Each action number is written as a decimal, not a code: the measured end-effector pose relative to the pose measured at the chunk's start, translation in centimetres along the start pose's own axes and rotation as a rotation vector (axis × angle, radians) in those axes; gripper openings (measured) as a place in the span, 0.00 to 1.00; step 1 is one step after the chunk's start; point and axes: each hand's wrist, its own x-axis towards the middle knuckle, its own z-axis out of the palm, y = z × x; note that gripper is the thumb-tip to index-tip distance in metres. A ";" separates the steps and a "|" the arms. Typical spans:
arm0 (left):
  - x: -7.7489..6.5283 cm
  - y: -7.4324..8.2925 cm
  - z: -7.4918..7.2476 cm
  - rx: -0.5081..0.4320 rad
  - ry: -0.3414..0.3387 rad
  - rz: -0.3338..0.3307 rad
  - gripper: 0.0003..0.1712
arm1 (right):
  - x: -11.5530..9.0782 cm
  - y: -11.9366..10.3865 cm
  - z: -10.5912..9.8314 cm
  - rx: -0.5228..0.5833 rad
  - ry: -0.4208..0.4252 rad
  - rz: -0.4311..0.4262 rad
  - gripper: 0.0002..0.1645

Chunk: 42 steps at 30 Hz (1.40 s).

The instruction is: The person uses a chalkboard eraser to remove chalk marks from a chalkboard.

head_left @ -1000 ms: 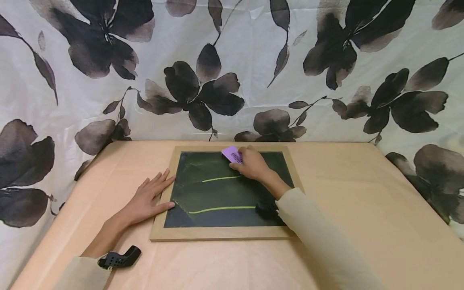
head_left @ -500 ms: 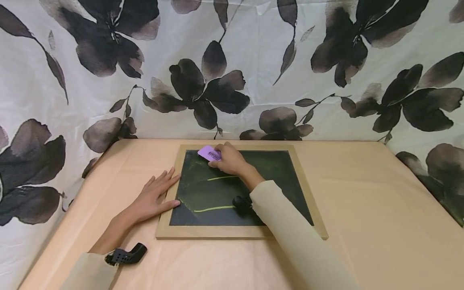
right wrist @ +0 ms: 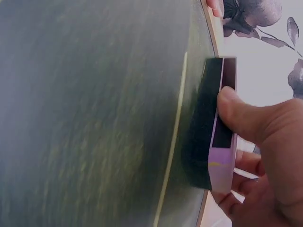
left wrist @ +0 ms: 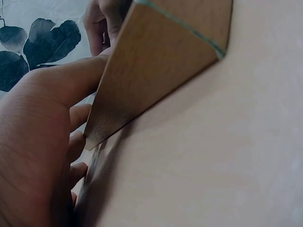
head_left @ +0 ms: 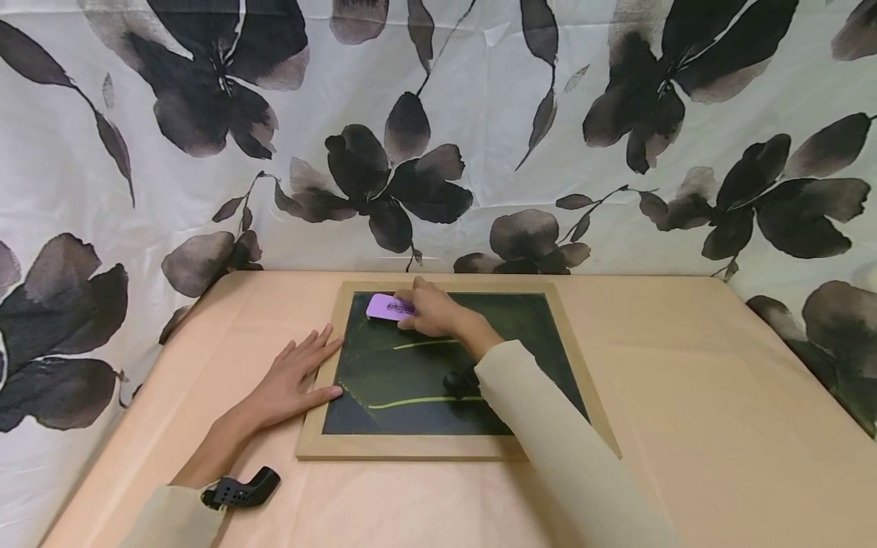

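Note:
My right hand [head_left: 435, 308] grips a purple eraser [head_left: 387, 307] with a dark felt underside, at the upper left of a wood-framed chalkboard [head_left: 404, 418]. In the right wrist view, the thumb presses the near side of the eraser [right wrist: 226, 127] and fingers curl round its far side. Below the hand run two yellow chalk lines: an upper line [head_left: 421, 345] and a longer lower line [head_left: 411, 401], each partly covered by the right arm. My left hand [head_left: 294, 380] rests with straight fingers against the frame's left edge, thumb on the wood.
The board lies on a pale peach tabletop [head_left: 671, 396]. Behind it hangs a white cloth [head_left: 493, 167] printed with dark flowers. Faint yellow chalk smears [right wrist: 104, 175] show on the dark surface.
My right hand has slid left along the top of the board with the eraser, which now lies more level. The left hand stays on the frame. The head view has shifted slightly.

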 end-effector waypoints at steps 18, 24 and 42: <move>-1.0 0.0 0.0 -0.010 0.002 0.015 0.45 | -10.2 5.1 -3.7 -0.003 0.263 0.162 0.38; -1.0 0.0 -0.2 -0.009 -0.004 0.011 0.45 | -13.5 7.0 -3.5 -0.075 0.275 0.268 0.40; -0.6 -0.5 -0.2 -0.019 -0.010 0.017 0.45 | -15.3 7.7 -0.9 -0.032 0.314 0.314 0.38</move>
